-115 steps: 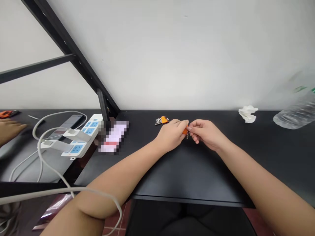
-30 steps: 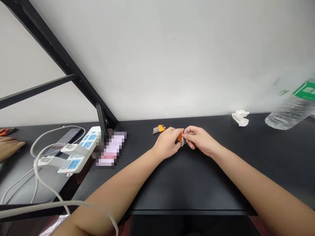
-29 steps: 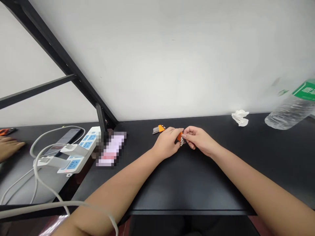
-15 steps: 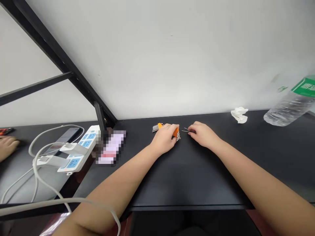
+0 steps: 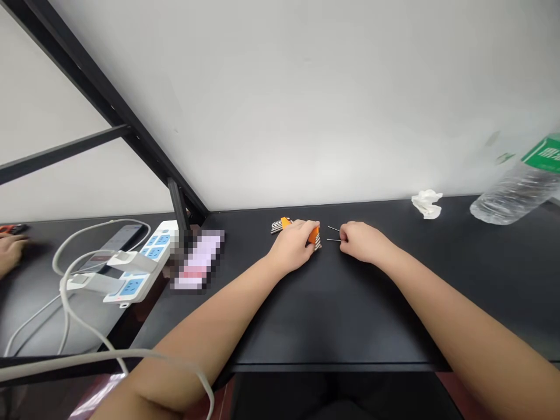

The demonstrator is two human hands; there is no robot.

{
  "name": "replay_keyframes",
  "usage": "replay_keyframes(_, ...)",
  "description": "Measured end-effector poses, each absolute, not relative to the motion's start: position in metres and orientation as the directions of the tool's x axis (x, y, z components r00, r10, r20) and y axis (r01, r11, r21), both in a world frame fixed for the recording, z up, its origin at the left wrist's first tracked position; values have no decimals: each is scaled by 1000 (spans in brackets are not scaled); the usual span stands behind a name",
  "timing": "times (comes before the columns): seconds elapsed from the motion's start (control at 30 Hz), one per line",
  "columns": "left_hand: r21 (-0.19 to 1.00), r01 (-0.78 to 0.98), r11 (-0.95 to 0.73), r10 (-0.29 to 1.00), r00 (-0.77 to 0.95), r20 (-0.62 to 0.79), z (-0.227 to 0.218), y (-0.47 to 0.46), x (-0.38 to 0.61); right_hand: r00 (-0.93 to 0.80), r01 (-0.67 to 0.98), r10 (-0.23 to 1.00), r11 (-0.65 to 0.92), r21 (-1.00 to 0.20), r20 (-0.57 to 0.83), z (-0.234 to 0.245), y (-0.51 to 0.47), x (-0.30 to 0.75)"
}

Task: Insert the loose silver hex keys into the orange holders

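Partly inside left grip [image 5: 291, 245], orange holder [image 5: 313, 235]

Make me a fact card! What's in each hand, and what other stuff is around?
Left hand: pinches an orange holder with metal rods
Right hand: holds two thin rods
Just past left hand: a second orange holder
Near the wall: crumpled white tissue, clear bottle
Left side: white power strip, another person's hand

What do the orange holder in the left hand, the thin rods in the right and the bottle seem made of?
Orange holder: probably plastic, its colour bright and even; finish unclear.
Thin rods: likely bare metal, straight and silvery grey.
Bottle: apparently clear, glossy plastic, since it is see-through and ribbed.
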State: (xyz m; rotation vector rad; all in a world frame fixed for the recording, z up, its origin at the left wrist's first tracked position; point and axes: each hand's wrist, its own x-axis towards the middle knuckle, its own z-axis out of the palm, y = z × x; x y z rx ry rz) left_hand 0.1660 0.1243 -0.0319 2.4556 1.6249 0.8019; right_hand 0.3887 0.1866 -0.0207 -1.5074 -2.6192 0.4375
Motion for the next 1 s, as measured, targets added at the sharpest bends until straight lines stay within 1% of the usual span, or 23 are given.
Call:
replay_keyframes(0.07,356,826,-438,876,302,377,-32,125,166,-511,835,850,456,-307,-128,-16,180,389)
replay_keyframes(0.13,373,816,-442,876,305,373,-32,125,166,-550,792,826,470,-389,-121,-12,173,390)
replay_keyframes(0.2,401,800,-447,876,301,375,-32,126,167,-593,690,802,459,-559,-74,-9,166,390)
replay_keyframes(0.27,414,786,-459,867,295,400,-33,127,167,-614,546,788,379,-747,-50,-7,161,390)
replay_keyframes(0.3,413,784,-464,861,290,417,-33,127,167,-618,482,785,327,-813,-51,-6,159,389)
replay_keyframes(0.37,402,784,-473,849,283,446,-34,128,166,-614,401,788,253,-880,-53,-6,158,388)
replay_keyframes(0.57,392,786,-478,841,281,462,-34,127,167,-592,343,806,230,-911,-19,-9,160,387)
replay_keyframes(0.87,351,798,-489,834,311,455,-28,124,169,-565,287,821,101,-953,-83,-10,162,386)
replay_keyframes(1.0,364,806,-467,850,296,435,-28,122,169,-538,258,838,64,-964,-88,-7,161,388)
